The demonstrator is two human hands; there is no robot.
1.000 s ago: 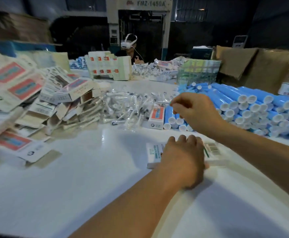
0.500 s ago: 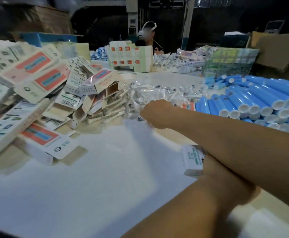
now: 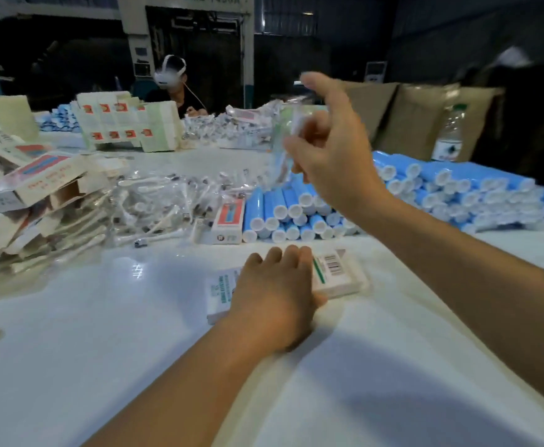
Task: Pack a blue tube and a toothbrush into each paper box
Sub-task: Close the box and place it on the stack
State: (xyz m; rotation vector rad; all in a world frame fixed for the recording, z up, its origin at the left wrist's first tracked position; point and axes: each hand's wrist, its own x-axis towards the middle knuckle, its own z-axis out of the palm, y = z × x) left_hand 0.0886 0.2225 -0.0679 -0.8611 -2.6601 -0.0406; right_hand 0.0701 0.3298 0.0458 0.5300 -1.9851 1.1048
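My left hand point(image 3: 273, 295) lies on a white paper box point(image 3: 338, 272) that rests flat on the white table; its fingers curl over the box's far edge. My right hand point(image 3: 332, 156) is raised above the table and pinches a toothbrush in a clear wrapper point(image 3: 283, 146), which is blurred. Blue tubes with white caps point(image 3: 296, 211) lie stacked behind the box and run off to the right. Wrapped toothbrushes point(image 3: 167, 201) lie heaped left of the tubes.
Flat and folded paper boxes point(image 3: 38, 179) are piled at the left. One small red-labelled box point(image 3: 228, 221) lies beside the tubes. Across the table a person sits behind stacked boxes point(image 3: 125, 124). A water bottle point(image 3: 449, 133) and brown cartons stand at the back right.
My right hand reached left into the toothbrush heap, then rose up to the right with a wrapped toothbrush in it. My left hand stayed on the paper box.
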